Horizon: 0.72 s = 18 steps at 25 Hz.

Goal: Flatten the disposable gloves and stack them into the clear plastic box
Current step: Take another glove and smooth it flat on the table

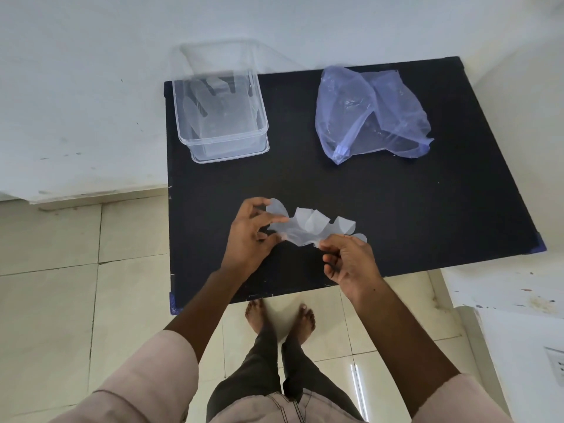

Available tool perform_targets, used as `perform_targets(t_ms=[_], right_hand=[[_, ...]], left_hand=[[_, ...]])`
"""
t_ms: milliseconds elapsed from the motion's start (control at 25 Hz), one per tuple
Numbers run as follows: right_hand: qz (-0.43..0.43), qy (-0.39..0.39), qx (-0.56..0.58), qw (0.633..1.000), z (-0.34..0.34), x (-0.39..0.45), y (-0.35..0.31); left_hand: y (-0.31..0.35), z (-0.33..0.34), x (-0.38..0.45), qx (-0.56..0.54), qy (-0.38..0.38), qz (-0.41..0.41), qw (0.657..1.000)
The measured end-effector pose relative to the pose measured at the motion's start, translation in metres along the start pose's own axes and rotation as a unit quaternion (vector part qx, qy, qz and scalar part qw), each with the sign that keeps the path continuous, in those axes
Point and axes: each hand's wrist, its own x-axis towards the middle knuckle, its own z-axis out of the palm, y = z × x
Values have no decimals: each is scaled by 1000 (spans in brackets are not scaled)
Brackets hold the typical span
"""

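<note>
From the head camera, looking down over the black table (381,215): the clear plastic box (219,117) stands at the far left corner, open on top, with what look like flattened gloves already lying in its bottom; I judge it sits there to be within easy reach of the left arm once a glove is ready. Well apart to the right lies a bluish plastic bag (372,114), slack and crumpled (probably the supply the gloves come from, though I cannot see inside it).

Near the front edge, a single disposable glove (308,227) is held just above the table, stretched between both hands and badly rumpled, its fingers folded over themselves; pulling at two ends seems meant to draw the creases out before laying it flat.

The left hand (253,236) is half closed, thumb and fingertips pinching the glove's left end, the other fingers curled loosely; the right hand (348,261) pinches the lower right edge between thumb and forefinger, remaining fingers tucked toward the palm.
</note>
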Motion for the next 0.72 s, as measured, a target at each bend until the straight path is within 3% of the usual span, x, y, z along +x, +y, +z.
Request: perform_targets(t_ms=[200, 320, 440, 560, 720], right_hand=[[-32, -17, -18, 999, -11, -10, -24], [-184, -17, -52, 981, -26, -15, -38], [-325, -81, -84, 938, -43, -18, -49], [-345, -130, -189, 910, -41, -14, -59], [-379, -95, -212, 896, -18, -6, -77]], left_hand=[[29, -15, 24, -50, -63, 13, 997], [49, -21, 39, -166, -96, -42, 980], [65, -26, 57, -238, -121, -50, 962], [75, -30, 70, -252, -135, -56, 957], [80, -36, 81, -246, -149, -67, 955]])
